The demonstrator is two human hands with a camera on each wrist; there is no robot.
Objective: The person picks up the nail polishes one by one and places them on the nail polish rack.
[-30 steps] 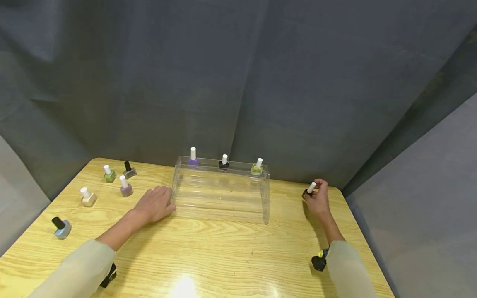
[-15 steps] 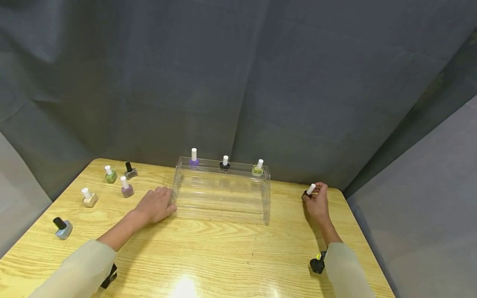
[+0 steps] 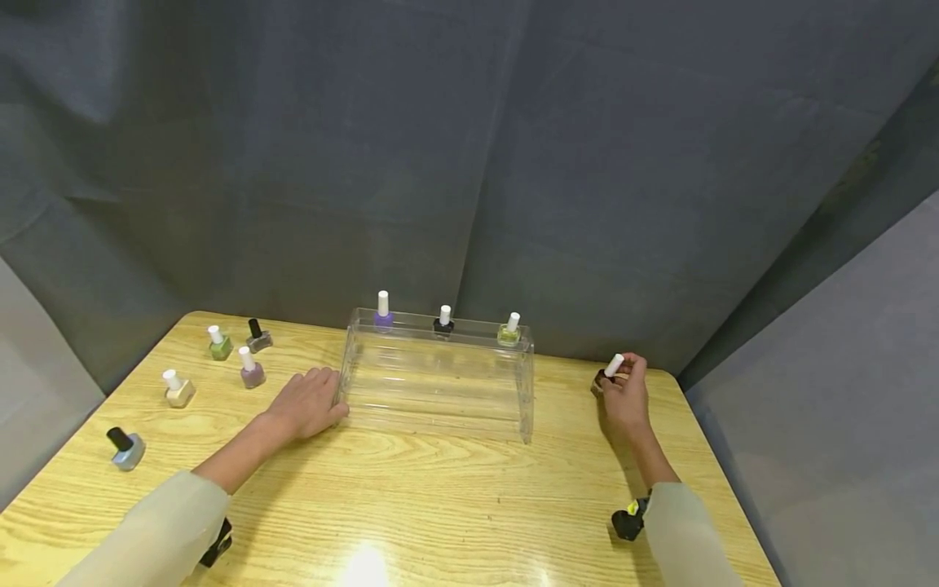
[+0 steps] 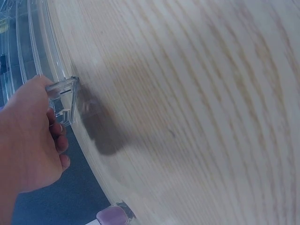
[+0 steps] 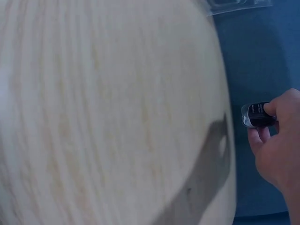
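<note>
My left hand (image 3: 304,403) grips the left end of a clear acrylic tiered rack (image 3: 433,424); in the left wrist view its fingers curl beside the rack's end panel (image 4: 70,101). Near the table's far right corner, my right hand (image 3: 627,399) pinches a dark nail polish bottle (image 5: 258,115) with a white cap (image 3: 614,364). That bottle tilts, cap leaning right, in the head view. Along the rack's top tier stand a purple nail polish (image 3: 384,319), a black one (image 3: 443,325) and a yellow-green one (image 3: 508,334), all white-capped.
On the table's left side stand several more nail polish bottles: green (image 3: 220,349), smoky grey (image 3: 259,339), mauve (image 3: 253,376), cream (image 3: 179,395) and light blue (image 3: 129,453). A dark curtain (image 3: 469,163) hangs behind the wooden table (image 3: 425,505).
The dark bottle in my right hand has tilted slightly, so more of its base shows. My left hand and the rack have stayed in place.
</note>
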